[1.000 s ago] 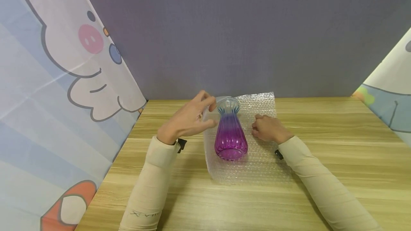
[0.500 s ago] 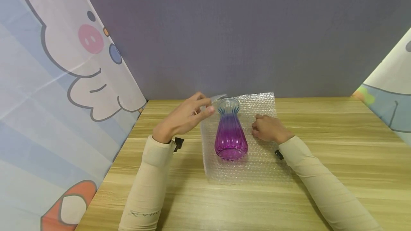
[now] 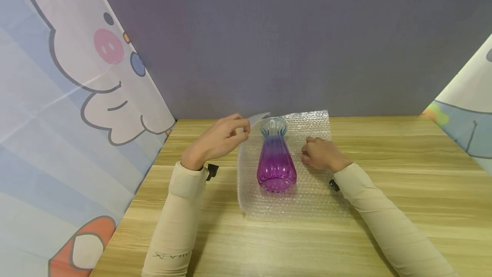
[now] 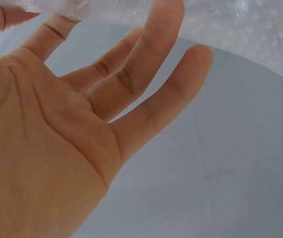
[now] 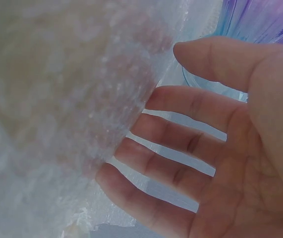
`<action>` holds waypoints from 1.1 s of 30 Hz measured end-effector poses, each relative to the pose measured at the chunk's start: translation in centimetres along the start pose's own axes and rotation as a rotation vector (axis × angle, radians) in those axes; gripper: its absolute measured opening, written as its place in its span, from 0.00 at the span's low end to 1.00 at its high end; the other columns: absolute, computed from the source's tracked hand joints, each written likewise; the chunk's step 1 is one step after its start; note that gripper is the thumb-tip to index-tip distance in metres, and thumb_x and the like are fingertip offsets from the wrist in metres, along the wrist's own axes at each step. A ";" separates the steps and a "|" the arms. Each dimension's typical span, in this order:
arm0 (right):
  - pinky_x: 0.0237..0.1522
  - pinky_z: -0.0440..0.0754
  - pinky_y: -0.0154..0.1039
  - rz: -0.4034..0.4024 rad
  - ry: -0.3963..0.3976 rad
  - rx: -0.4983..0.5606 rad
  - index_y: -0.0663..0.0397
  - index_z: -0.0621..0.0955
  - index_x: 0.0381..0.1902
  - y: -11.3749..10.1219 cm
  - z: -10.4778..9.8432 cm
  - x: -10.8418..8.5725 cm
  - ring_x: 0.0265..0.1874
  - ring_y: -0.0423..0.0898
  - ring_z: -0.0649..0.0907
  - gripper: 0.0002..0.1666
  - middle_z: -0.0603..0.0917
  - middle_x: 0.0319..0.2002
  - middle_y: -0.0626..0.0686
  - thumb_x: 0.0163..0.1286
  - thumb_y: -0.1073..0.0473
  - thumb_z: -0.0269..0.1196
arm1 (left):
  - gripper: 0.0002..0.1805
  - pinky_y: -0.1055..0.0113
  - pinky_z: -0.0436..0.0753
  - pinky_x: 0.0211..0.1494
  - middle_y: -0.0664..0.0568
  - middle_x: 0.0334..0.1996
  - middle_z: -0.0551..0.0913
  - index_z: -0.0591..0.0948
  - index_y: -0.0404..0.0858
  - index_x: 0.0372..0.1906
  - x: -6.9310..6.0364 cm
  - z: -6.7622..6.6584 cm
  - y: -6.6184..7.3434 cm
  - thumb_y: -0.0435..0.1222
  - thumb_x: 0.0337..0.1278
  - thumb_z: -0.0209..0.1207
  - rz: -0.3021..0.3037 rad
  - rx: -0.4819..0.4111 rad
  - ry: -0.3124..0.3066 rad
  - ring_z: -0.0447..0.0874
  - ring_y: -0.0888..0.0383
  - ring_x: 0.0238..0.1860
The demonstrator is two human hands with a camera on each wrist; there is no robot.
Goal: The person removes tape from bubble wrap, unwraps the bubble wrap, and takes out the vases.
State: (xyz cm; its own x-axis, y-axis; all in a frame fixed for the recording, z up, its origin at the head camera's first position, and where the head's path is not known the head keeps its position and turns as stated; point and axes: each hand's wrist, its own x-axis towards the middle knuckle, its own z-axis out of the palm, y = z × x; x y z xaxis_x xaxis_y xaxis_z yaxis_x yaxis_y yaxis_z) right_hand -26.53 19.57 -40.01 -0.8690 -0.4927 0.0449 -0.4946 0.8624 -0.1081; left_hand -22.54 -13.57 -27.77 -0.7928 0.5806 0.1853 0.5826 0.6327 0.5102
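A glass vase (image 3: 276, 161), purple at its base and fading to pale blue at the mouth, lies on its side on a sheet of bubble wrap (image 3: 311, 200). Between thumb and forefinger my left hand (image 3: 215, 142) pinches the sheet's far left edge, which lifts into a small flap. The other fingers of that hand are loosely spread in the left wrist view. To the right of the vase, my right hand (image 3: 322, 154) rests with its fingertips on the wrap. Its fingers (image 5: 176, 136) are nearly straight in the right wrist view, where part of the vase shows behind the thumb.
The wood-grain table (image 3: 403, 174) extends around the sheet. A grey wall panel (image 3: 292, 42) rises behind the far table edge. Printed cartoon cloth (image 3: 65, 140) hangs along the left, with more at the right. Both wrists carry small black cameras.
My left hand has moved slightly left, closing thumb and fingers together at the wrap. The sheet's left side has spread outward to the left. My right hand and the vase stay put.
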 end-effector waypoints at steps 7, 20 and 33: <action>0.33 0.84 0.55 -0.011 0.023 -0.004 0.44 0.85 0.27 0.0 0.0 0.0 0.35 0.55 0.83 0.09 0.82 0.36 0.53 0.67 0.54 0.64 | 0.04 0.61 0.82 0.41 0.57 0.46 0.78 0.76 0.52 0.37 0.0 -0.1 -0.6 0.40 0.57 0.57 -0.047 0.033 -0.031 0.83 0.57 0.35; 0.31 0.84 0.54 0.000 0.024 -0.011 0.46 0.85 0.30 0.0 0.0 0.0 0.35 0.54 0.82 0.07 0.81 0.37 0.53 0.67 0.54 0.64 | 0.15 0.57 0.84 0.48 0.51 0.50 0.82 0.78 0.45 0.46 0.3 -0.1 -2.5 0.36 0.52 0.64 -0.128 0.021 -0.085 0.86 0.54 0.38; 0.33 0.85 0.55 0.004 0.018 0.000 0.46 0.85 0.32 0.0 0.1 0.0 0.37 0.56 0.83 0.07 0.81 0.38 0.54 0.68 0.54 0.64 | 0.18 0.59 0.84 0.45 0.48 0.48 0.79 0.77 0.44 0.47 0.1 -0.2 -4.7 0.31 0.49 0.67 -0.198 -0.072 -0.118 0.83 0.52 0.35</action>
State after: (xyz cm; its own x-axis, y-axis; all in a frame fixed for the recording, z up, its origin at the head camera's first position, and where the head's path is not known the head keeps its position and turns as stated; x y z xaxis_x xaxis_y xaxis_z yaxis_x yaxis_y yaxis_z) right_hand -26.51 19.56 -40.12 -0.8713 -0.4868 0.0624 -0.4908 0.8644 -0.1088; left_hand -25.39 -16.62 -29.97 -0.8616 0.5071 -0.0214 0.4002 0.7047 0.5859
